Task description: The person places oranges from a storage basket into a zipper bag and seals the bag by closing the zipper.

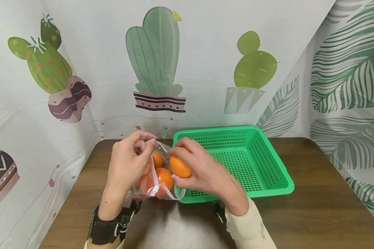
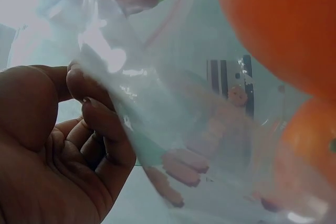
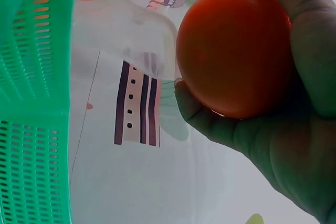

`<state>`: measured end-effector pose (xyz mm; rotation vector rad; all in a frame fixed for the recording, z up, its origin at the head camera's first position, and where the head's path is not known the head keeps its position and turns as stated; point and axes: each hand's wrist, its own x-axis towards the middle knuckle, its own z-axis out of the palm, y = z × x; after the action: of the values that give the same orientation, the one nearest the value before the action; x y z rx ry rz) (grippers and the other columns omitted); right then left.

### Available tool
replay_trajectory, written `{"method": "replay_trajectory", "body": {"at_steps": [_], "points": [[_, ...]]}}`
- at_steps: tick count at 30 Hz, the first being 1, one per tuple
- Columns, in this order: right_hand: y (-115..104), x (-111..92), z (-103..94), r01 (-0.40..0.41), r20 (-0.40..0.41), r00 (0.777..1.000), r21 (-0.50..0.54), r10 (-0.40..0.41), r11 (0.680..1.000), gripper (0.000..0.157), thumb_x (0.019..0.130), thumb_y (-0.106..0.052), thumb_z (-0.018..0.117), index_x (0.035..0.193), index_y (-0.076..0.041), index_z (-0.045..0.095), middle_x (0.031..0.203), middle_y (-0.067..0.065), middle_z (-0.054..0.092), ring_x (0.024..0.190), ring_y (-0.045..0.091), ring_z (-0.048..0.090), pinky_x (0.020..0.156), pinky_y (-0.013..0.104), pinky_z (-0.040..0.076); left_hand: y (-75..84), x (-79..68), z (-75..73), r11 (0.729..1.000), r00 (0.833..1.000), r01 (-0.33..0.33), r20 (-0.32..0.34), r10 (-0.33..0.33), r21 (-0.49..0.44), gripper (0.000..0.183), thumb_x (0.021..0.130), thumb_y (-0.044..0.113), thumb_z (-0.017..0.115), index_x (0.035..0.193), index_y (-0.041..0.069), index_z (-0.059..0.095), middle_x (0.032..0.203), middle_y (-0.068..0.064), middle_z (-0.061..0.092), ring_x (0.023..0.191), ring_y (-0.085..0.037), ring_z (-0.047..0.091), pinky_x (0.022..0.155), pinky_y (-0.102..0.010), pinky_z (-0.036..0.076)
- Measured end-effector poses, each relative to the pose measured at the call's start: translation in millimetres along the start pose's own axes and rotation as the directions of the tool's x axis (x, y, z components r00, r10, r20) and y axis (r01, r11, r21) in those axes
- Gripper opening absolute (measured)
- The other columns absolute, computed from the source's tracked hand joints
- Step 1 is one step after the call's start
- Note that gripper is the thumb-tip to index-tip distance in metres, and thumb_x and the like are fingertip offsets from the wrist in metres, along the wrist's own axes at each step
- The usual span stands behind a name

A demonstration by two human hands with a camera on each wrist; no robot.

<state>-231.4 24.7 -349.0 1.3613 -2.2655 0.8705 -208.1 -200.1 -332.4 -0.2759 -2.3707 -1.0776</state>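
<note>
My left hand [image 1: 127, 162] pinches the upper edge of a clear plastic bag [image 1: 156, 189] with a white rim. Inside the bag lie several oranges [image 1: 164, 177], seen through the film in the left wrist view. In my right hand [image 1: 202, 166] is another orange [image 1: 180, 166], gripped between thumb and fingers. It is beside the bag's mouth, over the left rim of a green plastic basket [image 1: 275, 157]. The right wrist view shows this held orange [image 3: 234, 51] close up, with the bag's film [image 3: 131, 30] near it. Part of the bag's mouth is hidden by my hands.
The basket, with slotted walls, stands on a brown wooden table [image 1: 318, 207], right of the bag. Behind the table hangs a white cloth [image 1: 205, 52] printed with cacti and leaves. Dark camera straps [image 1: 104, 226] sit at my wrists.
</note>
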Motion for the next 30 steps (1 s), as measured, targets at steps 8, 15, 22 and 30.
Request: {"method": "replay_trajectory", "body": {"at_steps": [8, 15, 22, 30], "points": [[-7.8, 6.4, 6.6, 0.053, -0.049, 0.997, 0.011, -0.053, 0.999, 0.046, 0.076, -0.024, 0.076, 0.119, -0.013, 0.065, 0.114, 0.003, 0.052, 0.101, 0.016, 0.049, 0.075, 0.021, 0.049, 0.0, -0.1, -0.9, 1.0, 1.0, -0.01, -0.007, 0.01, -0.004, 0.009, 0.097, 0.024, 0.066, 0.102, 0.022, 0.073, 0.05, 0.013, 0.047, 0.045, -0.009, 0.047, 0.042, -0.025, 0.032], [-11.1, 10.2, 16.7, 0.079, -0.069, 0.994, -0.006, -0.08, 0.997, 0.051, 0.079, -0.025, 0.079, 0.125, -0.011, 0.063, 0.119, 0.005, 0.052, 0.107, 0.019, 0.048, 0.079, 0.022, 0.05, 0.3, 0.7, -0.4, 1.0, 1.0, -0.018, -0.003, 0.018, -0.005, 0.009, 0.097, 0.023, 0.066, 0.102, 0.021, 0.073, 0.051, 0.013, 0.048, 0.044, -0.009, 0.047, 0.041, -0.025, 0.032], [-14.2, 11.0, 23.9, 0.069, -0.066, 0.995, -0.042, -0.071, 0.997, 0.055, 0.084, -0.03, 0.078, 0.132, -0.012, 0.059, 0.126, 0.006, 0.051, 0.112, 0.02, 0.048, 0.084, 0.024, 0.051, 0.1, 1.0, 0.1, 1.0, 1.0, -0.003, 0.006, 0.003, 0.003, 0.01, 0.097, 0.025, 0.066, 0.103, 0.02, 0.073, 0.051, 0.013, 0.048, 0.047, -0.009, 0.049, 0.042, -0.026, 0.033], [-14.6, 11.6, 28.4, 0.069, -0.07, 0.995, -0.07, -0.074, 0.995, 0.062, 0.086, -0.032, 0.079, 0.137, -0.01, 0.052, 0.13, 0.01, 0.047, 0.116, 0.023, 0.046, 0.093, 0.029, 0.048, -0.4, 0.0, 0.0, 1.0, 1.0, 0.0, -0.002, 0.0, 0.025, 0.01, 0.097, 0.025, 0.066, 0.102, 0.02, 0.073, 0.05, 0.013, 0.045, 0.047, -0.008, 0.048, 0.043, -0.027, 0.033]]}}
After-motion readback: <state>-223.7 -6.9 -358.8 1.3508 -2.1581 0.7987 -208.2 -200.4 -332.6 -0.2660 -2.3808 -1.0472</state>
